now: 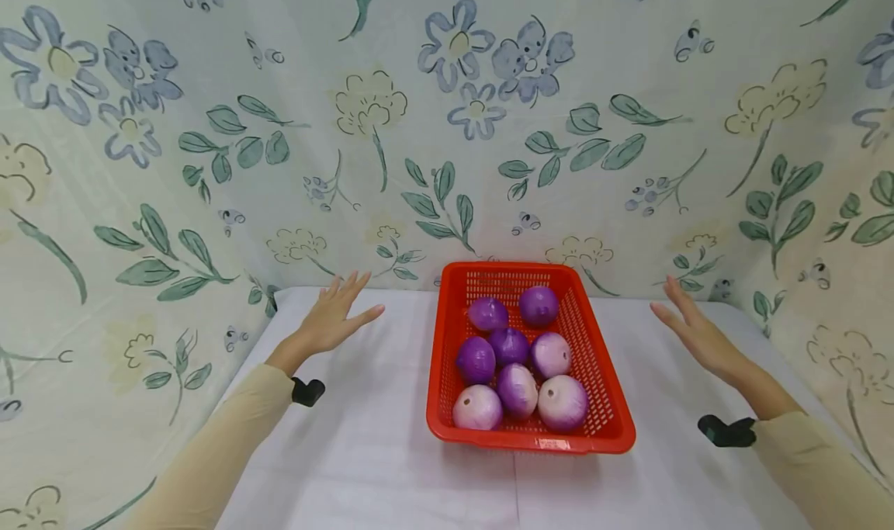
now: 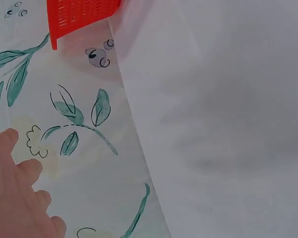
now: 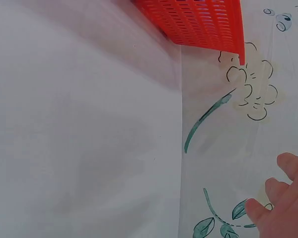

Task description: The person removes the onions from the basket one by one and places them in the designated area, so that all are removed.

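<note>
A red plastic basket (image 1: 611, 390) with perforated walls stands on the white table, holding several purple and purple-white onions (image 1: 517, 390). To the left of the basket, my left hand (image 1: 331, 318) is held over the table with fingers spread and nothing in it. On the other side, my right hand (image 1: 701, 336) hovers with straight fingers, apart from the basket. In the left wrist view, fingertips (image 2: 30, 171) show at the lower left, with the basket's corner at the top. The right wrist view has fingers (image 3: 288, 166) at the lower right, also touching nothing.
A white cloth (image 1: 363, 452) covers the table. Behind and at both sides hangs a pale curtain (image 1: 314, 157) with blue flowers and green leaves. Black straps (image 1: 726, 431) sit at both wrists, by the beige sleeves (image 1: 230, 437).
</note>
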`<state>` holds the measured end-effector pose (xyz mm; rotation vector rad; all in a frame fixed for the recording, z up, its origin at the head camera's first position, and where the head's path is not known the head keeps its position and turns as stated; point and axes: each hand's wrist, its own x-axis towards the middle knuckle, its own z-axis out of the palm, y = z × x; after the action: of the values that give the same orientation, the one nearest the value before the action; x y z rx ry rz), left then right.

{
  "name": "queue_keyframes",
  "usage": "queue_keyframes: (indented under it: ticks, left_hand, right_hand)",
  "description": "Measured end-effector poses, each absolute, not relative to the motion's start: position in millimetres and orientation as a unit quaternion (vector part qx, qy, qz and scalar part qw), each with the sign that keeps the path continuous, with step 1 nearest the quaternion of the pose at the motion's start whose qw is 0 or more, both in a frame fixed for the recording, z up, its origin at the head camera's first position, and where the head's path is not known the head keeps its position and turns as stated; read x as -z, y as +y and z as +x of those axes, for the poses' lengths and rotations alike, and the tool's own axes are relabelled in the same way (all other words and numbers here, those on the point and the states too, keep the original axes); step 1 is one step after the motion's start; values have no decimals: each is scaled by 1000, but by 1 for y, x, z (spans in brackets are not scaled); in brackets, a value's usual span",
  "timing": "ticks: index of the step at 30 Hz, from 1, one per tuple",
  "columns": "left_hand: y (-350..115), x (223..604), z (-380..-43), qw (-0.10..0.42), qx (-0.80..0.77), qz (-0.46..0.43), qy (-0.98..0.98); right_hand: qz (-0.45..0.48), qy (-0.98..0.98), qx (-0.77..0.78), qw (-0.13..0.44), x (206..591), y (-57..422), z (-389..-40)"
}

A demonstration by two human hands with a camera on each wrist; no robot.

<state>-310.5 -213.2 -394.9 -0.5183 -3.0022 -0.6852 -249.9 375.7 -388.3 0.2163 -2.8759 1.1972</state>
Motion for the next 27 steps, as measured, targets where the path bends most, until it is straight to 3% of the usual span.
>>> queue_keyframes:
  ticks: [27]
  left_hand:
    - [-173,372,-294,9,250,-237,-939]
  right_hand:
    - [66,-830,-552,-54,408,333,-233]
